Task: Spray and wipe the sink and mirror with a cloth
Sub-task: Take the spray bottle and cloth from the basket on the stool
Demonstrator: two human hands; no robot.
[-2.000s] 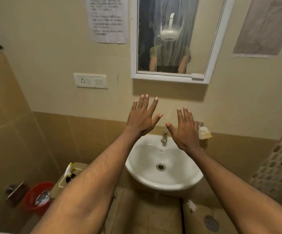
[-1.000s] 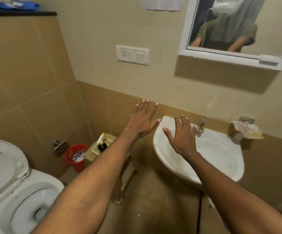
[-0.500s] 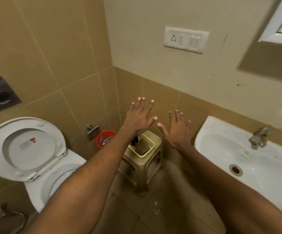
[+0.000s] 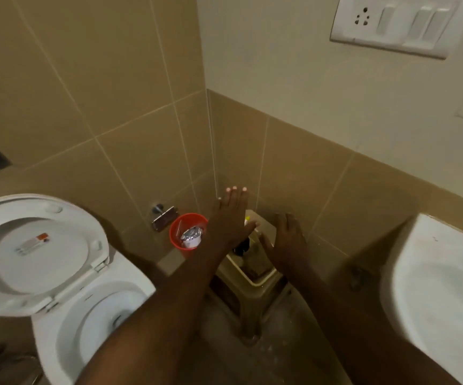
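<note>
Reaching low toward the beige stool (image 4: 255,284) in the corner, left hand (image 4: 229,220) and right hand (image 4: 288,240) both open and empty, likely after supplies there; sink (image 4: 433,287) waits at 3 o'clock, mirror out of frame.

Corner of room: stool (image 4: 255,290) on the floor (image 4: 277,354), set against the wall tiles. On its top, a bottle (image 4: 242,247), partly hidden. Left of stool: bin (image 4: 187,232), holding scrap. Further left: toilet (image 4: 66,307), lid (image 4: 36,254) raised. Right of stool: sink (image 4: 433,287). Above sink, on the wall: switch plate (image 4: 399,23). Over the stool: left hand (image 4: 231,220) and right hand (image 4: 288,240), side by side, apart.
</note>
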